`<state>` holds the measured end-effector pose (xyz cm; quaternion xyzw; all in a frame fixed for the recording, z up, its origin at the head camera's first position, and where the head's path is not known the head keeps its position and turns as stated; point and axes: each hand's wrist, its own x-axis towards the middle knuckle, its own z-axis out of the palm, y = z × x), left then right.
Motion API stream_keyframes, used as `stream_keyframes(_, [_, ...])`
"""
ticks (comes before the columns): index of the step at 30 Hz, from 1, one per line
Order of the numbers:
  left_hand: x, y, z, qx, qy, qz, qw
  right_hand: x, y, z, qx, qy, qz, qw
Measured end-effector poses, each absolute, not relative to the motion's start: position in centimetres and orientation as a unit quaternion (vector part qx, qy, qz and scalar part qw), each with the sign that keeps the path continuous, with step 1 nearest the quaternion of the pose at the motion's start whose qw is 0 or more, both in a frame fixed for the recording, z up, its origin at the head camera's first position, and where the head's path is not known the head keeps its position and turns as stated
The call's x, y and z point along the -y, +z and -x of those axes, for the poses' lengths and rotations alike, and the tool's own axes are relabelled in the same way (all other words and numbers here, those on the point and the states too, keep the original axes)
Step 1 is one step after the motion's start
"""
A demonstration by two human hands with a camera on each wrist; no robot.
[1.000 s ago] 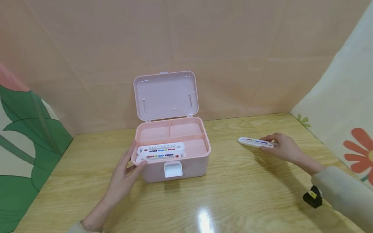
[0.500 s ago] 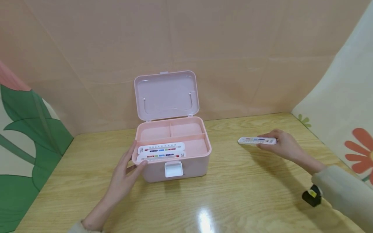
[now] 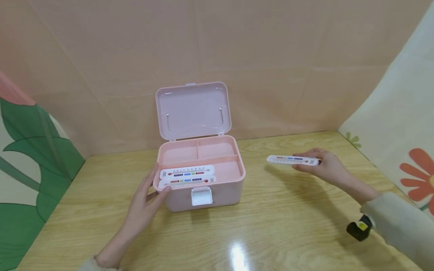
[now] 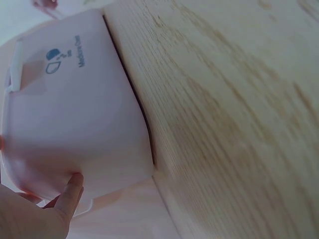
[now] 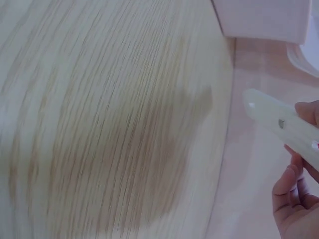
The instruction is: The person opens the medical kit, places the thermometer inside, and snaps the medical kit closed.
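Observation:
In the head view, a pink medicine chest [image 3: 222, 194] stands with its lid [image 3: 193, 109] raised. Two white thermometers [image 3: 187, 172] lie side by side in its front compartment. My left hand [image 3: 140, 205] rests against the chest's left front corner, fingers extended; the left wrist view shows a fingertip [image 4: 76, 180] pressing its wall. To the right of the chest, my right hand [image 3: 323, 165] pinches one end of another white thermometer [image 3: 288, 160] with coloured marks, held above the table. The right wrist view shows that thermometer's plain back [image 5: 271, 112] between thumb and fingers.
The chest's two rear compartments [image 3: 217, 148] show bare pink floors. Beneath everything is a wood-grain table [image 3: 271, 233], bounded by a beige backdrop [image 3: 271, 75] behind and flower-printed sheets [image 3: 400, 113] at the sides. A dark band hangs at the right wrist.
My right hand has lifted the thermometer and moved it slightly left toward the chest. The left hand and the chest have stayed in place.

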<state>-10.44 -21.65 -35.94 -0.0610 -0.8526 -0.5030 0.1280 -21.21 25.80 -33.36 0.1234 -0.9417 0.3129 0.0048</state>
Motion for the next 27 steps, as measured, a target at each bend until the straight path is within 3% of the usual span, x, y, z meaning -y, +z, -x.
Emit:
stream_keyframes(7, [21.6,-35.8,10.6,0.853,-0.503,0.06,0.126,-25.0,-32.4,20.6,0.928,0.355,-0.111,0.027])
stream_keyframes(27, [21.8,-36.0,10.3,0.853,-0.505,0.057,0.119,-23.1,-30.5,20.1,0.909,0.396,-0.126,0.024])
